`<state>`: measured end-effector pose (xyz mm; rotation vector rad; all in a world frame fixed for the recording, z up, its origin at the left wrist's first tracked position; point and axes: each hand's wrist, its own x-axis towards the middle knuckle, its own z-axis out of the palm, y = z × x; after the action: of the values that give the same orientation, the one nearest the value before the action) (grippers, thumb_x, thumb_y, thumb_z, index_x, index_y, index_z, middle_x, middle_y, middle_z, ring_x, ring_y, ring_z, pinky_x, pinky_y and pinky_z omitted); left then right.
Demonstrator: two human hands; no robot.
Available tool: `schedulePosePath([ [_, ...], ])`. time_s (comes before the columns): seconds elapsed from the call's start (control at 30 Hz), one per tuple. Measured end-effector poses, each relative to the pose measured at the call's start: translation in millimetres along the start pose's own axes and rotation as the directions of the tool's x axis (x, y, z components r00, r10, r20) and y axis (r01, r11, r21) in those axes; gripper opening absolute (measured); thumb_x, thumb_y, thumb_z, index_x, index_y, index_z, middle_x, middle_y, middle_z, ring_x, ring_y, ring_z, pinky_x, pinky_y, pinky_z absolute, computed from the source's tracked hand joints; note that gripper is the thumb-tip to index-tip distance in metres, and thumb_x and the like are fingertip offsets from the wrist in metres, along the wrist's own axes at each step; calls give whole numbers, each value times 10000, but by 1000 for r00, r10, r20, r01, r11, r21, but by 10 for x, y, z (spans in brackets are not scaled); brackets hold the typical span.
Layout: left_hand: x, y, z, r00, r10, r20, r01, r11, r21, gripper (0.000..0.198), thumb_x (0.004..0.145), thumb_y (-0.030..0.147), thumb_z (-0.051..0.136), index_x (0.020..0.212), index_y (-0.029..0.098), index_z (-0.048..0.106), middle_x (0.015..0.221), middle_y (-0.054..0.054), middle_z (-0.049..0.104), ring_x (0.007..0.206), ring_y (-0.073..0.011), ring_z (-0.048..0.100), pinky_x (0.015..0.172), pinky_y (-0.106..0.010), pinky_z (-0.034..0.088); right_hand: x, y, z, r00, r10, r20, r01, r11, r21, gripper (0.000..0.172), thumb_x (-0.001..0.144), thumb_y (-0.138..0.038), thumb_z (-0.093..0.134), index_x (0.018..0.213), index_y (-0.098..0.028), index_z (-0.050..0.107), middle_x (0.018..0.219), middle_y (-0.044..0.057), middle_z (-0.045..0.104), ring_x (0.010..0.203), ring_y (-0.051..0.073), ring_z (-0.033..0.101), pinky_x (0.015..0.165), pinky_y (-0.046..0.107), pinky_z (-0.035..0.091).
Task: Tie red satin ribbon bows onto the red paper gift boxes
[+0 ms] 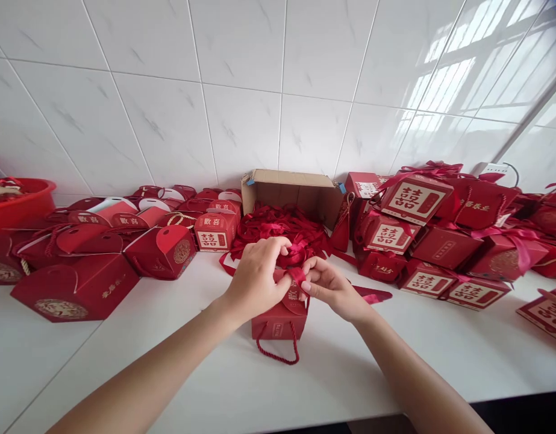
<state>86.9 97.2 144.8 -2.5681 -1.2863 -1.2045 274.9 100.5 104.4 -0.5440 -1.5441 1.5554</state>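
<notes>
Ribbon (297,275) is between the two hands, above the top of the red gift box (278,318), which stands on the worktop (334,374) directly in front of the cardboard carton (293,176). Thumb and forefinger of the right hand (332,287) seem to pinch it; the left hand (258,272) is bent near its other side, but I cannot tell whether its fingers are closed on something. In my judgement, both sides need equal, gentle tension, so that it lies flat and the box top is not crushed. The cord handle (282,362) hangs on the side away from the carton, and is better kept free. Loose ribbons (278,230) spill from the carton just behind, so one should avoid catching them.
</notes>
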Motion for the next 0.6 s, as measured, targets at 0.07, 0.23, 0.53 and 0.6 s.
schedulePosePath([
  [0.07, 11, -17, 17, 998, 7, -61, -5, 999, 44, 374, 719, 134, 557, 1067, 214, 445, 954, -43, 633, 931, -231, 610, 854, -382, 426, 14, 34, 17, 999, -2, -39, 2, 1000, -17, 314, 802, -413, 701, 954, -208, 517, 700, -22, 591, 673, 127, 584, 676, 289, 475],
  [0.23, -22, -41, 24, 994, 0, -111, 7, 998, 68, 383, 709, 158, 588, 1062, 204, 448, 954, -46, 632, 910, -231, 610, 833, -373, 429, 70, 104, 79, 989, -72, -126, 38, 966, -257, 390, 826, -422, 661, 1138, -203, 579, 675, -36, 524, 649, 116, 506, 650, 268, 426],
  [0.53, -21, -164, -344, 909, -64, 412, 127, 983, -129, 347, 748, 326, 659, 1074, 267, 556, 1132, -36, 601, 1043, -246, 560, 855, -341, 455, 100, 154, 163, 958, -242, -154, 133, 850, -509, 210, 836, -406, 642, 779, -205, 657, 851, 40, 612, 819, 174, 565, 767, 315, 449],
  [0.6, -68, -244, -426, 872, -97, 480, 190, 970, -149, 415, 733, 402, 682, 1105, 286, 538, 1162, -25, 574, 1049, -236, 551, 866, -325, 452, 92, 164, 161, 953, -259, -155, 142, 838, -527, 205, 851, -409, 623, 811, -212, 661, 898, 54, 641, 879, 192, 574, 810, 333, 449],
])
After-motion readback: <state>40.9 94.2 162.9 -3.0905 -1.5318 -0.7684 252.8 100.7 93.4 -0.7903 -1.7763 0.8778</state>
